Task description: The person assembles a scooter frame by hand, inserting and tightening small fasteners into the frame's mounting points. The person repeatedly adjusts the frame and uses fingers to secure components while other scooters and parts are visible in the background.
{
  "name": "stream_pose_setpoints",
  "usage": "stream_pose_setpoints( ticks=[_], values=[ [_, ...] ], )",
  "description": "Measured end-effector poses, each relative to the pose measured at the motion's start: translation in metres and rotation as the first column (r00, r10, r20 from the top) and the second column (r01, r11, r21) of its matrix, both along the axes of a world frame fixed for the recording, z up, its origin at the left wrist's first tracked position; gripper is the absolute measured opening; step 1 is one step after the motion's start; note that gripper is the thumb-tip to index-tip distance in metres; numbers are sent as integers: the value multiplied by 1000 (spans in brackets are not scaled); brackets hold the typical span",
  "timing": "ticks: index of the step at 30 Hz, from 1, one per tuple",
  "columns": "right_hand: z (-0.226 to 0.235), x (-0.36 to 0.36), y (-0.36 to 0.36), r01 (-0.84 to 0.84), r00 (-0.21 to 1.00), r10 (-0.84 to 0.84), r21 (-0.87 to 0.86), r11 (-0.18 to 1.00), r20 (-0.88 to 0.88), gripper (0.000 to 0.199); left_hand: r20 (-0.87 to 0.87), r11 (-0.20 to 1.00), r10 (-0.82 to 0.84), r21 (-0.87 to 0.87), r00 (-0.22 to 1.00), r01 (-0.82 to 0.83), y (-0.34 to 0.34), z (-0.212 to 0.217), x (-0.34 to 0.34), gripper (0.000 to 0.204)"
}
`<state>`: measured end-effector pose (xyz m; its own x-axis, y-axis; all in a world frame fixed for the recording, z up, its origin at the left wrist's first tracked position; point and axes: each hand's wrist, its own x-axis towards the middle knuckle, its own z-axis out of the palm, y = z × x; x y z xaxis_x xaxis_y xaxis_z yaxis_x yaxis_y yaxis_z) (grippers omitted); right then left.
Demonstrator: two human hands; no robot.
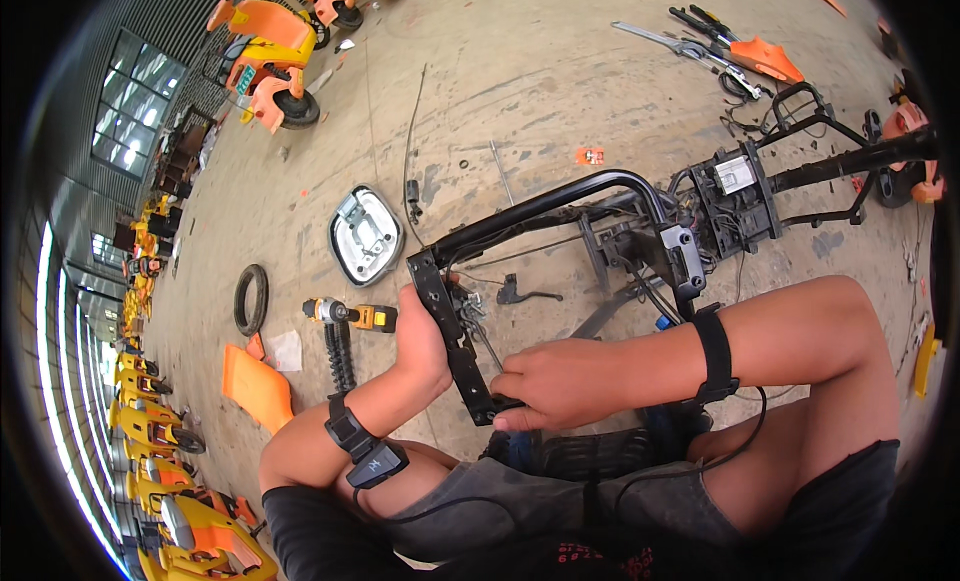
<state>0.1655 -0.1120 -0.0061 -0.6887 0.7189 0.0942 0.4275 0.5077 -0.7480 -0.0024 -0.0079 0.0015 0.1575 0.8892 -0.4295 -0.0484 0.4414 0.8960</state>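
Note:
A stripped black scooter frame [540, 209] stretches from in front of me toward the far right, its flat, drilled end bracket [447, 331] close to my lap. My left hand [420, 343] presses its palm along the bracket's left side, with the fingers mostly hidden behind the metal. At the near corner, my right hand [548, 383] has its fingers curled and its thumb against the bracket's end. A thin rod shows beside the right fingertips; whether they hold it, I cannot tell. Wiring and a black battery-box-like part [738, 196] sit farther along the frame.
On the concrete floor lie a yellow cordless power tool [375, 318], a coil-spring shock absorber [341, 356], a silver-rimmed cover [366, 236], a tire [251, 300], an orange panel [257, 386] and a brake lever [528, 291]. Scooters [275, 56] stand at the left and back.

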Motion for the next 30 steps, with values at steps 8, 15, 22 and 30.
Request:
stream_pose_setpoints(
  ticks=[8, 15, 22, 30],
  values=[
    [-3, 13, 3, 90, 990, -74, -129, 988, 118, 43, -30, 1000, 0, 1, 1000, 0, -1, 2, 1, 51],
    [56, 40, 18, 276, 919, -352, -349, 896, -178, 40, 2, 999, -21, -25, 1000, 21, 0, 2, 0, 50],
    [45, 35, 51, 376, 904, -350, 66, 924, -247, 25, -2, 999, 14, -46, 1000, -15, -1, 4, 4, 45],
    [50, 27, 58, 393, 900, -387, -7, 919, -204, 24, 34, 998, 19, -60, 999, -17, -1, 2, 3, 45]
  ],
)
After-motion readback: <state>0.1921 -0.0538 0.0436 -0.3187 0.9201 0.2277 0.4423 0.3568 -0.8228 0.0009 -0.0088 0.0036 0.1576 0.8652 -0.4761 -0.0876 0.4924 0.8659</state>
